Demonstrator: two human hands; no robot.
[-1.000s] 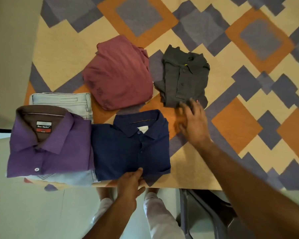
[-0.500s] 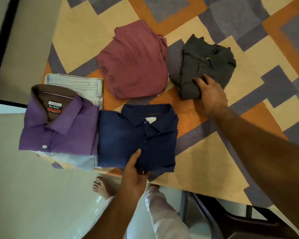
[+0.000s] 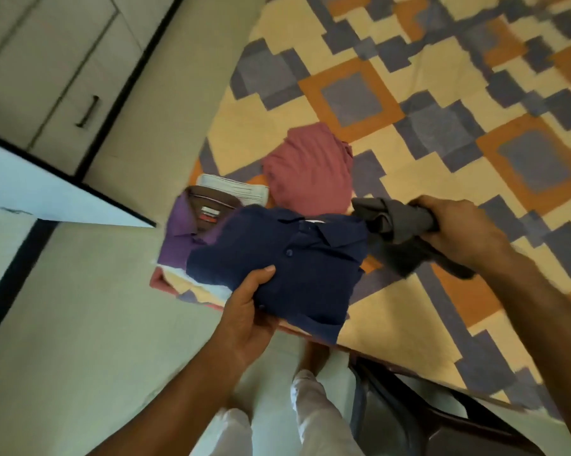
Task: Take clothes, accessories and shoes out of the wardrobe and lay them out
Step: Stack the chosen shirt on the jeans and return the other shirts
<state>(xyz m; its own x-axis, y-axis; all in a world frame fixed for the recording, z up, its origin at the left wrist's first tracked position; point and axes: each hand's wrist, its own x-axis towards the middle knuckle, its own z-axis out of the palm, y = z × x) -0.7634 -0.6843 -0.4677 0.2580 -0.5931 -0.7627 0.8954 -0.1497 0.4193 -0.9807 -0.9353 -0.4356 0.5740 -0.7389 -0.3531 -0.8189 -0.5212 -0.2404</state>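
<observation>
Lifted off the patterned bedspread [image 3: 425, 77] (wardrobe left): left hand [image 3: 247, 311] grips navy shirt [image 3: 294, 258], right hand [image 3: 465, 232] grey shirt [image 3: 396, 222].

We look steeply down from a single head-worn camera, close above both hands, onto the near corner of the cream, orange and grey patterned bedspread [image 3: 409, 166], with pale floor [image 3: 80, 324] at left and white-trousered legs directly below.
</observation>
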